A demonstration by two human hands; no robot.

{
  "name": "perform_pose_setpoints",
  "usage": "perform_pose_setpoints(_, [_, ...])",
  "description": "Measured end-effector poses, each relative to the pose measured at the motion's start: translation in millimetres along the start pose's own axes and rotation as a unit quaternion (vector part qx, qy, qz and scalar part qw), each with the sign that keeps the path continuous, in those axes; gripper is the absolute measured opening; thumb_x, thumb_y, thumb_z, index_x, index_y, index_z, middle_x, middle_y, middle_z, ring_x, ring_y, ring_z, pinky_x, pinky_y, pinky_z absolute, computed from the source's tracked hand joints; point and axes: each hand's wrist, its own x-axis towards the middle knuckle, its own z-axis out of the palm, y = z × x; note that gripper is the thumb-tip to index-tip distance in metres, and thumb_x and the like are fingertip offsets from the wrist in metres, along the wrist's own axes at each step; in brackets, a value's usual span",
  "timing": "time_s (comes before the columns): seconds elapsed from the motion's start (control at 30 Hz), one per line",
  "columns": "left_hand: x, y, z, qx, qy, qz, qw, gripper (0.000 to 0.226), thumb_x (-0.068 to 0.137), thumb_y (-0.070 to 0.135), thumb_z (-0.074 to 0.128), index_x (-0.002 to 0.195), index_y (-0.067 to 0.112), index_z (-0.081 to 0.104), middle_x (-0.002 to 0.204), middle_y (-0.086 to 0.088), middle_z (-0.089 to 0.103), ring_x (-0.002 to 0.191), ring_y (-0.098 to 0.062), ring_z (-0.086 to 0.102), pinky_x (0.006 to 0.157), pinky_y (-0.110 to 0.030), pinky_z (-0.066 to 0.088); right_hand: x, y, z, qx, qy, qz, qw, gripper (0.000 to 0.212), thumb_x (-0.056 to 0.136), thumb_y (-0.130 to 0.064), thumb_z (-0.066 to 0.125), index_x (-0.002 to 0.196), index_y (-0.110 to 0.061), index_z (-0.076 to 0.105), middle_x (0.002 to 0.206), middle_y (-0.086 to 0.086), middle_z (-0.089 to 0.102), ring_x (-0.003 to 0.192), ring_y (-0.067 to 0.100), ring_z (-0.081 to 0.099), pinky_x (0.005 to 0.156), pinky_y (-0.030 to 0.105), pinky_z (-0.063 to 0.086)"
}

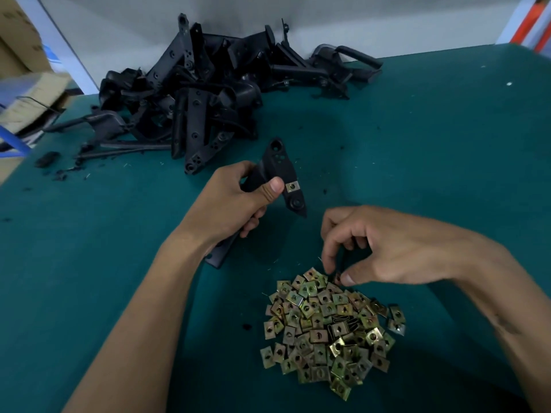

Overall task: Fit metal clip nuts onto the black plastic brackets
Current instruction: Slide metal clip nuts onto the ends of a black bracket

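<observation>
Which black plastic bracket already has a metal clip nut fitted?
The black plastic bracket gripped in the left hand: a metal clip nut sits on its edge. Those in the pile show none.

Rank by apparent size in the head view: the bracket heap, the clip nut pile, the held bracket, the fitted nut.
1. bracket heap
2. clip nut pile
3. held bracket
4. fitted nut

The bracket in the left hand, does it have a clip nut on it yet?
Yes. One clip nut sits on the edge of the bracket, beside the left hand's thumb.
</observation>
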Motion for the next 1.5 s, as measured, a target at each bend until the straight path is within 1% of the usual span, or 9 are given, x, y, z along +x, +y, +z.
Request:
perform_pose_setpoints(0.13, [0.2, 1.1, 1.8, 0.016, -0.005, 0.007, 1.000, 0.040, 0.085, 0.056, 0.070, 0.102, 0.021, 0.062, 0.056, 0.000, 0.052, 0.043, -0.018, 0.045, 0.040, -0.027, 0.040, 0.8, 2.2, -2.6, 0.010, -0.006, -0.014, 1.000, 0.018, 0.084, -0.019, 0.083, 0.081, -0.032, 0.072, 0.095, -0.016, 0.060, 0.080, 0.004, 0.057, 0.072, 0.023, 0.048])
perform_pose_setpoints(0.23, [-0.5, 1.9, 1.6, 0.022, -0.020, 0.011, 0.999, 0.037, 0.087, 0.055, 0.070, 0.104, 0.023, 0.062, 0.057, -0.002, 0.052, 0.043, -0.017, 0.046, 0.040, -0.028, 0.040, 2.9, 12.3, -7.5, 0.163, 0.020, -0.062, 0.984, 0.010, 0.084, -0.012, 0.079, 0.089, -0.018, 0.074, 0.088, 0.005, 0.072, 0.073, 0.014, 0.064, 0.066, 0.027, 0.051])
perform_pose_setpoints(0.3, [-1.1, 3.0, 1.7, 0.022, -0.032, 0.017, 0.999, 0.038, 0.086, 0.057, 0.071, 0.105, 0.025, 0.062, 0.057, -0.004, 0.053, 0.042, -0.017, 0.046, 0.040, -0.028, 0.040, 7.9, 19.0, -5.4, 0.326, 0.085, -0.094, 0.937, 0.014, 0.079, -0.005, 0.075, 0.092, -0.002, 0.071, 0.082, 0.018, 0.072, 0.066, 0.021, 0.064, 0.057, 0.025, 0.051])
perform_pose_setpoints(0.4, [-2.7, 5.4, 3.9, 0.028, -0.053, 0.020, 0.998, 0.044, 0.081, 0.062, 0.072, 0.108, 0.029, 0.063, 0.056, -0.004, 0.055, 0.041, -0.017, 0.047, 0.040, -0.029, 0.041, 20.9, 20.8, 2.8, 0.499, 0.185, -0.123, 0.838, 0.014, 0.076, 0.000, 0.071, 0.090, 0.002, 0.071, 0.084, 0.022, 0.072, 0.066, 0.024, 0.067, 0.058, 0.024, 0.055])
perform_pose_setpoints(0.47, [-3.3, 6.2, 5.8, 0.039, -0.057, 0.020, 0.997, 0.047, 0.080, 0.063, 0.073, 0.112, 0.030, 0.062, 0.055, -0.004, 0.056, 0.041, -0.017, 0.048, 0.040, -0.029, 0.041, 29.4, 17.3, 6.4, 0.554, 0.229, -0.136, 0.789, 0.012, 0.076, -0.002, 0.073, 0.087, -0.002, 0.074, 0.083, 0.019, 0.072, 0.067, 0.023, 0.068, 0.060, 0.023, 0.056])
perform_pose_setpoints(0.57, [-3.6, 7.7, 9.4, 0.053, -0.049, 0.015, 0.997, 0.049, 0.075, 0.063, 0.073, 0.113, 0.032, 0.065, 0.054, -0.004, 0.057, 0.040, -0.018, 0.049, 0.041, -0.028, 0.042, 36.2, 12.8, 9.9, 0.575, 0.272, -0.127, 0.761, 0.012, 0.072, -0.004, 0.078, 0.084, -0.005, 0.078, 0.082, 0.016, 0.073, 0.066, 0.020, 0.067, 0.062, 0.022, 0.056])
perform_pose_setpoints(0.8, [-3.8, 8.6, 14.8, 0.063, -0.055, 0.005, 0.996, 0.029, 0.081, 0.046, 0.081, 0.106, 0.037, 0.069, 0.054, -0.005, 0.054, 0.040, -0.018, 0.046, 0.040, -0.027, 0.041, 39.3, 10.2, 10.7, 0.593, 0.303, -0.089, 0.741, 0.021, 0.066, -0.002, 0.078, 0.085, -0.001, 0.070, 0.075, 0.014, 0.071, 0.061, 0.019, 0.065, 0.059, 0.021, 0.055])
perform_pose_setpoints(1.2, [-4.8, 10.8, 15.6, 0.066, -0.042, 0.000, 0.997, 0.025, 0.081, 0.044, 0.081, 0.102, 0.040, 0.069, 0.053, -0.005, 0.053, 0.039, -0.019, 0.044, 0.039, -0.027, 0.040, 35.0, 15.2, 2.4, 0.626, 0.251, -0.053, 0.737, 0.014, 0.069, -0.001, 0.077, 0.082, 0.003, 0.077, 0.078, 0.017, 0.073, 0.065, 0.018, 0.069, 0.061, 0.018, 0.057])
perform_pose_setpoints(1.5, [-6.3, 13.6, 18.3, 0.072, -0.020, -0.007, 0.997, 0.022, 0.082, 0.042, 0.081, 0.100, 0.041, 0.069, 0.052, -0.004, 0.054, 0.041, -0.019, 0.044, 0.039, -0.027, 0.040, 35.8, 14.1, 3.1, 0.593, 0.254, -0.031, 0.764, 0.011, 0.068, -0.011, 0.081, 0.077, -0.006, 0.080, 0.074, 0.010, 0.070, 0.064, 0.016, 0.064, 0.061, 0.022, 0.055])
